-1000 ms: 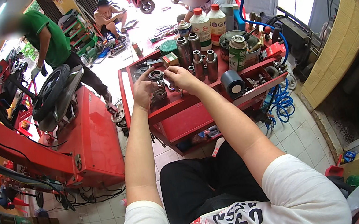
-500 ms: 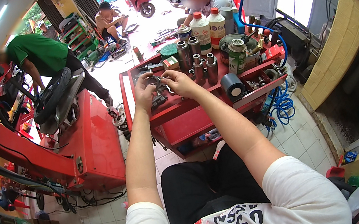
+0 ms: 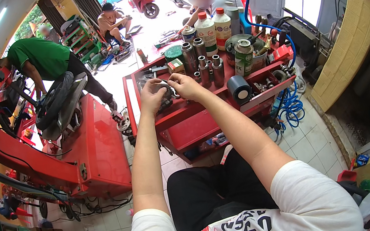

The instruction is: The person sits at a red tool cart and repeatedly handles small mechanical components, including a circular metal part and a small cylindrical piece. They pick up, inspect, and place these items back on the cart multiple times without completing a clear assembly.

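Over the left end of a red tool cart, my left hand and my right hand are close together with fingers bent. Between them is a small dark metal part with a rounded, ring-like edge; its exact kind is too small to make out. My right thumb and fingers pinch its upper side, while my left fingers curl round the other side. Several tall metal sockets stand just right of my right hand. A small green and orange box lies beyond my fingers.
White bottles with red caps, a green and white spray can and a dark cylinder crowd the cart. A blue hose hangs at its right. Left stands a red machine, where a person in green bends over a tyre.
My left hand has turned slightly and come a little nearer my right, and the part between them has shifted. The person behind the cart has moved their head and reached an arm leftward.
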The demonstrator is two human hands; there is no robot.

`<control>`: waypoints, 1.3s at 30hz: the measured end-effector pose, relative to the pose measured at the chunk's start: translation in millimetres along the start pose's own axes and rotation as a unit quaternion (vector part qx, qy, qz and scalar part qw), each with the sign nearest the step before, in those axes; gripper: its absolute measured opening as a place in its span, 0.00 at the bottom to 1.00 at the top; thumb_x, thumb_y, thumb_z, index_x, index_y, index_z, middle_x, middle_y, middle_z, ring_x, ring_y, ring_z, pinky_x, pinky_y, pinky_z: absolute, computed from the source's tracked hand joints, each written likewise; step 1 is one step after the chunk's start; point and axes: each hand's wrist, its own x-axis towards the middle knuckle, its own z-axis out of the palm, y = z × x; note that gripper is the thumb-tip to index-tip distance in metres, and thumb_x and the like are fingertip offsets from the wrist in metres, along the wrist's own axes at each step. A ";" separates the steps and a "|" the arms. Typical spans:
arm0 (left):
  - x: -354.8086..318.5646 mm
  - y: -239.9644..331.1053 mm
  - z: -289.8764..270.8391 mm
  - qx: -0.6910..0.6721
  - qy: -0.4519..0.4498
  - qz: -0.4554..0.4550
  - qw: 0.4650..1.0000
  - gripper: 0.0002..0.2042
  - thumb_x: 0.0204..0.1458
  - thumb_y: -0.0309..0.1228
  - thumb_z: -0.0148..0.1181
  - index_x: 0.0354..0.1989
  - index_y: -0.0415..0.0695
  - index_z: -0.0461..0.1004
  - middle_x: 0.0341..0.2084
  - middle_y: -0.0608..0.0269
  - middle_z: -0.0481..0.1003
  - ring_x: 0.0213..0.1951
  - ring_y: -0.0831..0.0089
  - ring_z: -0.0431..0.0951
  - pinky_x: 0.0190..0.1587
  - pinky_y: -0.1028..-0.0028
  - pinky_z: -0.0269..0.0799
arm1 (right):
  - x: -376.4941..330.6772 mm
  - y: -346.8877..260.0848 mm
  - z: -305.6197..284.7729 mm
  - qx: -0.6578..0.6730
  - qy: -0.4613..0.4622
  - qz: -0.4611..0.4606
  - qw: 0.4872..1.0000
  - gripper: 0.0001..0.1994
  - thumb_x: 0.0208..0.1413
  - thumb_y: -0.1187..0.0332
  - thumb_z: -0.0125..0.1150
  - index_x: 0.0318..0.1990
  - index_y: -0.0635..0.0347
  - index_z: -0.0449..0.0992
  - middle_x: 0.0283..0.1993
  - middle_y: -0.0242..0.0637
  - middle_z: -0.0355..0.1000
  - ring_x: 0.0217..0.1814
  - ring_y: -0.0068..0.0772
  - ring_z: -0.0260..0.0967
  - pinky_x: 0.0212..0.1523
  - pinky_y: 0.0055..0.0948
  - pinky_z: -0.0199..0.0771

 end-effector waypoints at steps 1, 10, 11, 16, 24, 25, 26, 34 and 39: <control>0.9 -2.4 -0.8 0.002 -0.003 0.009 1.000 0.15 0.52 0.22 0.67 0.48 0.41 0.75 0.44 0.62 0.78 0.43 0.75 0.80 0.46 0.75 0.79 | 0.5 0.0 0.8 0.003 0.003 -0.004 1.000 0.12 0.69 0.62 0.59 0.47 0.64 0.77 0.34 0.37 0.78 0.32 0.24 0.72 0.34 0.31 0.73; -0.3 -3.2 0.9 -0.010 -0.028 0.002 1.000 0.15 0.53 0.22 0.66 0.49 0.39 0.76 0.43 0.61 0.79 0.45 0.75 0.80 0.49 0.74 0.78 | 0.3 -1.9 -1.0 0.006 -0.003 0.017 1.000 0.14 0.69 0.61 0.60 0.47 0.65 0.78 0.35 0.39 0.79 0.35 0.26 0.74 0.36 0.32 0.75; 1.2 -4.9 -0.6 -0.010 -0.030 0.002 1.000 0.15 0.53 0.22 0.66 0.49 0.39 0.76 0.43 0.61 0.79 0.46 0.75 0.80 0.50 0.73 0.78 | 0.8 -1.9 -0.7 0.004 -0.001 0.017 1.000 0.14 0.69 0.60 0.60 0.47 0.65 0.78 0.35 0.38 0.79 0.34 0.25 0.74 0.35 0.32 0.75; 1.3 -7.1 -0.8 -0.015 -0.040 -0.002 0.999 0.14 0.54 0.21 0.65 0.49 0.39 0.76 0.44 0.62 0.79 0.47 0.74 0.80 0.52 0.72 0.77 | 1.8 -0.2 -1.2 0.033 -0.013 0.051 0.998 0.17 0.69 0.57 0.60 0.47 0.66 0.78 0.32 0.36 0.77 0.29 0.23 0.72 0.28 0.31 0.73; 3.0 -10.7 -0.1 0.014 -0.042 0.027 0.999 0.14 0.55 0.23 0.65 0.50 0.40 0.76 0.43 0.61 0.79 0.46 0.75 0.79 0.51 0.74 0.75 | 9.0 12.2 -1.5 -0.011 0.003 0.038 0.999 0.22 0.68 0.52 0.60 0.42 0.69 0.80 0.29 0.38 0.76 0.32 0.26 0.72 0.33 0.32 0.73; 0.4 -10.5 -1.9 0.016 -0.043 0.029 0.999 0.15 0.55 0.24 0.65 0.50 0.40 0.76 0.43 0.61 0.80 0.45 0.76 0.79 0.48 0.76 0.75 | 6.9 10.1 -0.9 -0.011 -0.004 0.040 0.999 0.23 0.68 0.51 0.59 0.41 0.69 0.80 0.29 0.37 0.76 0.29 0.25 0.71 0.29 0.32 0.71; -0.4 -10.0 -2.8 0.016 -0.049 0.040 0.998 0.15 0.54 0.25 0.67 0.51 0.40 0.76 0.43 0.61 0.80 0.45 0.75 0.79 0.49 0.75 0.75 | 6.1 7.6 -0.6 0.007 -0.009 0.051 0.999 0.23 0.68 0.51 0.59 0.41 0.69 0.80 0.29 0.37 0.76 0.27 0.25 0.71 0.28 0.31 0.70; -0.1 -6.1 -1.2 0.028 -0.061 0.010 0.998 0.16 0.52 0.23 0.69 0.50 0.40 0.77 0.41 0.61 0.81 0.43 0.74 0.81 0.47 0.73 0.78 | 3.6 3.9 -0.9 0.051 -0.006 0.055 0.997 0.19 0.71 0.54 0.54 0.41 0.65 0.77 0.26 0.32 0.72 0.23 0.22 0.67 0.22 0.29 0.66; 0.5 -4.9 -1.8 0.035 -0.057 0.030 0.997 0.16 0.52 0.23 0.67 0.51 0.40 0.77 0.41 0.61 0.81 0.43 0.73 0.81 0.48 0.73 0.78 | 3.8 6.4 -0.3 0.065 -0.022 0.049 0.996 0.16 0.73 0.56 0.52 0.41 0.61 0.73 0.25 0.29 0.68 0.20 0.21 0.63 0.19 0.26 0.64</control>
